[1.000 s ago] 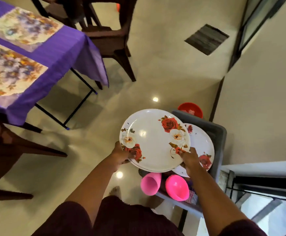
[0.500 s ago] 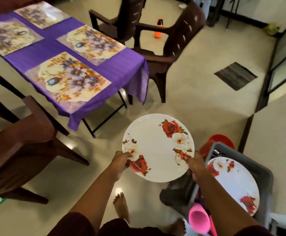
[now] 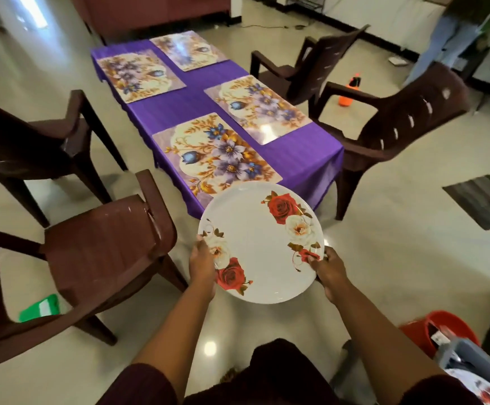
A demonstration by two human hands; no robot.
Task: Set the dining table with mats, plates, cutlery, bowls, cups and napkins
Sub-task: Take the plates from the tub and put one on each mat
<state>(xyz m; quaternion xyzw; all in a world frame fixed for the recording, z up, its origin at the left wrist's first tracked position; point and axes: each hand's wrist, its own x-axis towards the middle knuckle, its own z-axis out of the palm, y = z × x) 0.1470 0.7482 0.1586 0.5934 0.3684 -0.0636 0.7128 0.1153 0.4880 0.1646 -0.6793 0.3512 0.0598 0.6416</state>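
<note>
We hold a white plate (image 3: 259,244) printed with roses level in front of us, our left hand (image 3: 202,263) gripping its left rim and our right hand (image 3: 327,268) gripping its right rim, just short of the near end of the surface (image 3: 305,159). Four flowered mats (image 3: 214,154) lie on its purple cloth, none bearing a plate yet. The plate looks glossy, so it could slip from our hold, or clip the brown chair (image 3: 106,249) beside the near left corner.
</note>
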